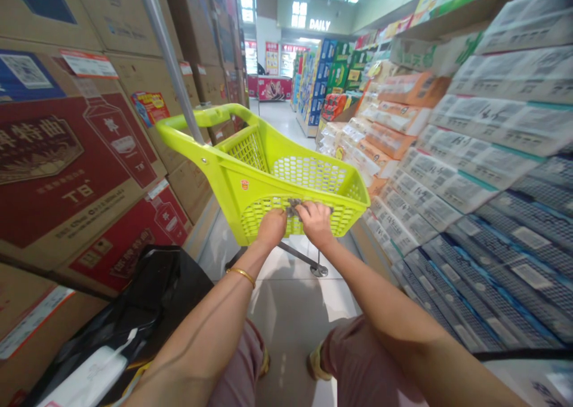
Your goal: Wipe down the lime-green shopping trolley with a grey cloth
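A lime-green shopping cart (pixel 226 183) stands sideways before me, its perforated plastic basket toward my hands. My left hand (pixel 272 227) is closed in a fist against the lower lattice side of the basket. Beside it, my right hand (pixel 317 222) has its fingers bent over the same side panel. A crumpled dark grey cloth (pixel 294 209) shows between the two hands and past the right fingers, pressed to the lattice. Both hands grip it, though the fingers hide most of it. A gold bangle (pixel 242 274) circles my left wrist.
Stacked cartons (pixel 67 150) line the left side, with a metal pole (pixel 168 49) rising near the cart handle. A black bag (pixel 147 299) lies at lower left. Packaged tissue (pixel 474 156) fills the right shelves. The tiled aisle floor (pixel 286 311) runs between my feet.
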`<state>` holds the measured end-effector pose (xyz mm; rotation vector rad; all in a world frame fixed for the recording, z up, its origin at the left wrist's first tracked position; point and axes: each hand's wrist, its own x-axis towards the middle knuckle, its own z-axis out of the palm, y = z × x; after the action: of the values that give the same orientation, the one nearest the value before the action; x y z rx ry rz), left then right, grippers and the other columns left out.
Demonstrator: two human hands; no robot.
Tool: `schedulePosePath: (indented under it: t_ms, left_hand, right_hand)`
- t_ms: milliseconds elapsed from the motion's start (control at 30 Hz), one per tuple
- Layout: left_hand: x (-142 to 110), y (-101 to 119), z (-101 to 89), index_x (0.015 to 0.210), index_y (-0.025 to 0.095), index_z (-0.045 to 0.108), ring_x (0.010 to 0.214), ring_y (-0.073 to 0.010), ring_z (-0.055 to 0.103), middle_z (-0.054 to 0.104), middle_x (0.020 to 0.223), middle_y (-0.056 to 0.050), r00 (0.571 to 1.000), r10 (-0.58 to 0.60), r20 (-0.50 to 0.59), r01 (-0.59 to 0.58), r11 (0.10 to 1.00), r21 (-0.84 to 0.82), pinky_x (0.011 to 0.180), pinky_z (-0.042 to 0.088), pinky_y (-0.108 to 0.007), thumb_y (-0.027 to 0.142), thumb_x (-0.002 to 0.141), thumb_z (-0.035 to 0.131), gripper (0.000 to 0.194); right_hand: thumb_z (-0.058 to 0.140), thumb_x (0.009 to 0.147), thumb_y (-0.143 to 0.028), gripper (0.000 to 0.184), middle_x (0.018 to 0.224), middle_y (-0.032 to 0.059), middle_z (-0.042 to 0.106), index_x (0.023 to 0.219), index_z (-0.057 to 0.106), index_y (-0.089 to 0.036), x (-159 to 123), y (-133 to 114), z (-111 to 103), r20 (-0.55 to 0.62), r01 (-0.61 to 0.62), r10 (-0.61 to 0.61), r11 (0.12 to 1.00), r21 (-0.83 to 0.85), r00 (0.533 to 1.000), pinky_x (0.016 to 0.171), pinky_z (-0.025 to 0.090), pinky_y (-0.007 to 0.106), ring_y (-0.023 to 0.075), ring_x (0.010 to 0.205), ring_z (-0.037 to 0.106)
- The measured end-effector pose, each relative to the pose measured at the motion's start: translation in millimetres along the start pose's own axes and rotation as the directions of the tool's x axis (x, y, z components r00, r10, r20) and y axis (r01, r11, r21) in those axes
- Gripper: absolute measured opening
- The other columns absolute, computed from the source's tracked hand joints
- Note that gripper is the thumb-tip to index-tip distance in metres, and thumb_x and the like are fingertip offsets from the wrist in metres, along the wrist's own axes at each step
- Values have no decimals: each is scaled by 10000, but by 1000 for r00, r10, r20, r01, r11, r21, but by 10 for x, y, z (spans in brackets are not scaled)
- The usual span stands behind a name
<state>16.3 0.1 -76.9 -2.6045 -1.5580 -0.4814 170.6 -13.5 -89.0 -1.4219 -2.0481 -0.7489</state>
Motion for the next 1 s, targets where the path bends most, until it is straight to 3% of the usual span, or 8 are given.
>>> schedulePosePath:
  t_ms: [167,300,400,533,700,800,1000]
  left_hand:
    - [-7,17,-4,938,106,629,897,-203,561,631,900,-113,1000,-1,-27,2,1000,10,819,437,-308,127,868,392,248]
    - [-8,34,5,953,114,625,900,-196,560,634,913,-109,1000,-9,-28,10,1000,17,822,442,-309,125,872,378,261]
    - [-5,42,16,934,112,628,893,-197,561,634,907,-110,999,-19,-39,20,999,28,814,444,-310,133,875,378,258]
    - [10,37,30,941,102,631,882,-192,563,630,901,-114,999,-9,-31,10,999,37,807,439,-305,110,871,373,268]
    - [22,6,39,979,86,630,894,-200,565,628,913,-125,1000,5,-12,-5,999,41,825,435,-317,135,913,318,322]
    - [19,-12,31,988,93,628,891,-193,566,628,910,-118,1000,13,-5,-13,999,37,823,439,-310,124,901,345,298]
    - [10,-6,-5,895,102,641,880,-181,568,629,903,-115,1000,4,11,-5,999,53,815,449,-297,99,862,377,266]
  right_hand:
    - [446,910,-230,260,1065,58,607,1123,591,-261,-375,-26,160,219,189,-194,981,43,956,767,256,333,196,911,421]
    - [437,918,-245,220,1000,46,613,1058,607,-245,-470,-44,199,292,260,-264,964,54,919,757,254,324,186,878,427]
    - [434,918,-240,229,1012,48,616,1059,613,-252,-332,-44,157,220,220,-223,975,39,950,763,250,328,185,876,429]
    - [429,909,-226,275,1073,70,602,1109,612,-268,-4,-18,6,22,56,-57,998,14,998,797,251,345,205,928,423]
    - [414,897,-177,329,1100,65,573,1133,610,-296,253,35,-164,-137,-91,92,996,20,986,841,258,354,213,967,407]
    - [415,900,-176,316,1081,59,584,1106,626,-291,214,46,-136,-126,-79,81,997,18,989,834,262,350,208,954,407]
    - [452,907,-226,276,1085,62,608,1132,602,-280,-133,-11,91,87,84,-86,996,29,992,770,262,339,200,921,426]
